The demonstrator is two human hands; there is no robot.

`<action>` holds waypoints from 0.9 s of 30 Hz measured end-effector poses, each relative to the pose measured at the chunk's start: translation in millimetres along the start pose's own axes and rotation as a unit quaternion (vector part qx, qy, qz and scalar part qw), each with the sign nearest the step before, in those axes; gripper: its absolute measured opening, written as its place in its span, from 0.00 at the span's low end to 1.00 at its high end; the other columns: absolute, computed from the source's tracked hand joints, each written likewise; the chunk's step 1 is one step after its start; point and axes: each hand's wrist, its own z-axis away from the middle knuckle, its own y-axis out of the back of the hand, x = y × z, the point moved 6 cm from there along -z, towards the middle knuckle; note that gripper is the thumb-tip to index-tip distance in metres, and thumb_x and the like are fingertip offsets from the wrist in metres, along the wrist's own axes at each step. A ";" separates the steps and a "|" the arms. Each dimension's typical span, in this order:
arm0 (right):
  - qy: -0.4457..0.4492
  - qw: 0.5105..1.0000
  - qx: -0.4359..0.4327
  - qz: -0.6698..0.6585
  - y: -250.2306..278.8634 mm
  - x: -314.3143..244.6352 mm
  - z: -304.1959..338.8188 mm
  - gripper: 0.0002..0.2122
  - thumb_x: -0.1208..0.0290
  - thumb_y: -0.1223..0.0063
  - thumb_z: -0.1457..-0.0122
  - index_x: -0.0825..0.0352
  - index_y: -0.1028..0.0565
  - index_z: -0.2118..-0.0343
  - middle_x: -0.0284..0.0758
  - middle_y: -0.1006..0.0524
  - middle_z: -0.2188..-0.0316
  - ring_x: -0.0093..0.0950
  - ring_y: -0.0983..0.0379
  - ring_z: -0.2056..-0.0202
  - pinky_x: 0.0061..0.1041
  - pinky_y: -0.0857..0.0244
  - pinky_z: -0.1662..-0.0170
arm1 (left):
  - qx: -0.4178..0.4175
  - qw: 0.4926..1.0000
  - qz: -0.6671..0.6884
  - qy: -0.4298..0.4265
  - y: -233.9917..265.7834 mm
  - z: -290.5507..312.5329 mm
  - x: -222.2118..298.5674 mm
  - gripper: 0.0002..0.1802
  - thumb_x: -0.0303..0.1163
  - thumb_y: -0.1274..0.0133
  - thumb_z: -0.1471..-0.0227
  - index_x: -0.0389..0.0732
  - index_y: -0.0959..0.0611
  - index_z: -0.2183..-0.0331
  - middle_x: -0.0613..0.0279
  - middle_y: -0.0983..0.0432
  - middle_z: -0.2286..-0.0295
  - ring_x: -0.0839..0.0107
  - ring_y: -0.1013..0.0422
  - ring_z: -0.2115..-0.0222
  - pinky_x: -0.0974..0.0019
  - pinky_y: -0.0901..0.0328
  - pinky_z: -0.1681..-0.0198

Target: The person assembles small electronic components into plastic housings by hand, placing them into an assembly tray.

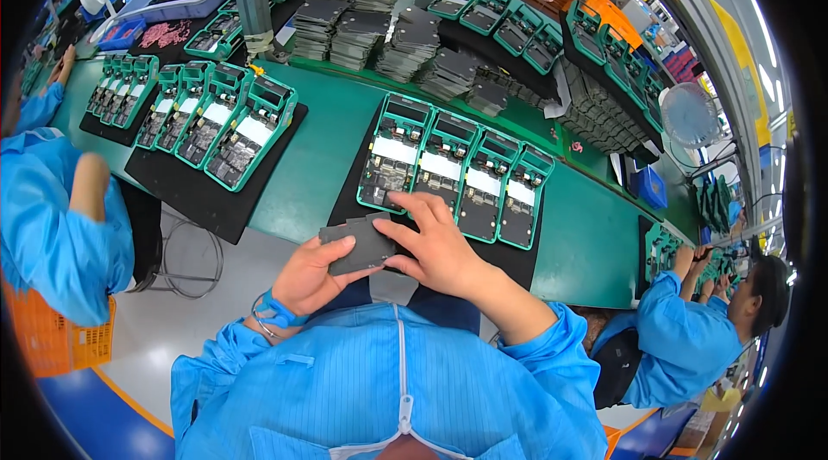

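Though close-set, green trays [420, 150] of components [388, 181]

Green workbench [323, 137] over grey floor [194, 331]

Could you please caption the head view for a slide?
Left hand and right hand hold a dark gray plate near four green-framed device housings.

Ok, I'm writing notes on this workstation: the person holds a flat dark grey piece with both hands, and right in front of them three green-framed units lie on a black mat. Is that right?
One slip: the head view shows four green-framed units, not three, on the black mat. The rest stands.
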 end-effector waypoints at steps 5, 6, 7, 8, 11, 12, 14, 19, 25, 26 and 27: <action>0.053 0.993 -0.044 -0.099 -4.7 6.2 -14.3 0.21 0.71 0.40 0.54 0.62 0.28 0.54 0.42 0.34 0.52 0.44 0.39 0.52 0.38 0.41 0.49 | -0.014 1.000 0.012 -0.008 2.6 1.1 9.3 0.22 0.31 0.57 0.42 0.31 0.36 0.49 0.51 0.34 0.53 0.60 0.34 0.51 0.54 0.38 0.47; 0.030 0.998 -0.022 -0.060 -2.2 12.6 -17.7 0.19 0.71 0.41 0.53 0.61 0.28 0.55 0.42 0.34 0.52 0.44 0.39 0.52 0.37 0.41 0.50 | -0.024 0.999 0.018 -0.015 2.4 2.0 12.6 0.22 0.32 0.58 0.42 0.30 0.36 0.49 0.49 0.34 0.52 0.58 0.35 0.51 0.53 0.38 0.47; 0.004 1.000 0.003 -0.020 1.0 19.8 -18.5 0.18 0.71 0.41 0.53 0.60 0.27 0.56 0.42 0.34 0.53 0.43 0.39 0.53 0.37 0.40 0.50 | -0.036 0.999 0.022 -0.020 0.4 2.6 14.6 0.23 0.32 0.58 0.42 0.29 0.37 0.49 0.47 0.34 0.52 0.55 0.36 0.50 0.53 0.39 0.46; -0.045 0.999 0.023 0.019 3.6 29.8 -19.5 0.17 0.71 0.42 0.52 0.57 0.26 0.57 0.43 0.33 0.54 0.43 0.39 0.53 0.37 0.41 0.50 | -0.020 0.999 0.019 -0.039 1.9 3.9 17.4 0.23 0.32 0.60 0.42 0.27 0.38 0.48 0.43 0.36 0.51 0.51 0.37 0.49 0.52 0.39 0.46; -0.082 0.994 0.048 0.062 -1.7 43.1 -18.4 0.16 0.71 0.42 0.52 0.57 0.25 0.57 0.43 0.33 0.54 0.43 0.39 0.53 0.37 0.40 0.51 | -0.001 0.997 0.036 -0.065 12.4 7.7 22.6 0.23 0.31 0.60 0.41 0.27 0.38 0.48 0.42 0.37 0.51 0.50 0.38 0.48 0.52 0.40 0.46; -0.091 0.992 0.051 0.073 -3.8 45.0 -18.4 0.16 0.71 0.43 0.52 0.57 0.25 0.57 0.43 0.33 0.54 0.43 0.39 0.53 0.36 0.40 0.51 | 0.007 0.997 0.036 -0.067 17.4 8.8 23.7 0.25 0.32 0.60 0.42 0.27 0.40 0.47 0.41 0.39 0.49 0.48 0.40 0.47 0.50 0.41 0.45; -0.082 0.993 0.044 0.067 -9.5 44.5 -18.8 0.16 0.72 0.43 0.52 0.57 0.24 0.58 0.42 0.33 0.55 0.42 0.39 0.52 0.37 0.41 0.50 | 0.013 0.996 0.043 -0.076 21.6 13.1 26.5 0.24 0.31 0.61 0.42 0.27 0.40 0.48 0.41 0.38 0.49 0.49 0.39 0.48 0.51 0.40 0.45; -0.039 0.993 0.018 0.114 -12.1 42.7 -16.8 0.18 0.72 0.43 0.53 0.55 0.25 0.56 0.40 0.33 0.54 0.42 0.40 0.50 0.40 0.43 0.49 | 0.026 0.995 0.039 -0.090 24.8 18.1 29.6 0.23 0.31 0.62 0.41 0.27 0.40 0.48 0.40 0.38 0.49 0.49 0.38 0.48 0.51 0.40 0.45; -0.023 0.994 0.006 0.104 -11.7 48.0 -16.7 0.15 0.70 0.45 0.51 0.54 0.25 0.57 0.38 0.32 0.54 0.43 0.41 0.49 0.42 0.45 0.48 | 0.039 0.994 0.044 -0.093 30.8 19.9 26.7 0.23 0.30 0.62 0.41 0.27 0.40 0.48 0.40 0.38 0.50 0.48 0.38 0.48 0.51 0.40 0.45; -0.024 0.994 0.006 0.105 -10.7 48.6 -17.4 0.15 0.70 0.45 0.51 0.54 0.25 0.57 0.38 0.32 0.54 0.43 0.41 0.49 0.42 0.45 0.48 | 0.039 0.994 0.047 -0.094 32.7 19.4 25.9 0.23 0.30 0.62 0.41 0.27 0.40 0.48 0.39 0.38 0.50 0.48 0.38 0.48 0.51 0.40 0.45; -0.029 0.994 -0.005 0.104 -10.4 50.1 -18.5 0.15 0.70 0.45 0.51 0.54 0.25 0.57 0.38 0.31 0.54 0.43 0.41 0.49 0.42 0.45 0.48 | 0.038 0.993 0.051 -0.095 33.3 19.1 25.0 0.23 0.30 0.62 0.41 0.27 0.40 0.48 0.39 0.38 0.50 0.48 0.38 0.48 0.52 0.40 0.45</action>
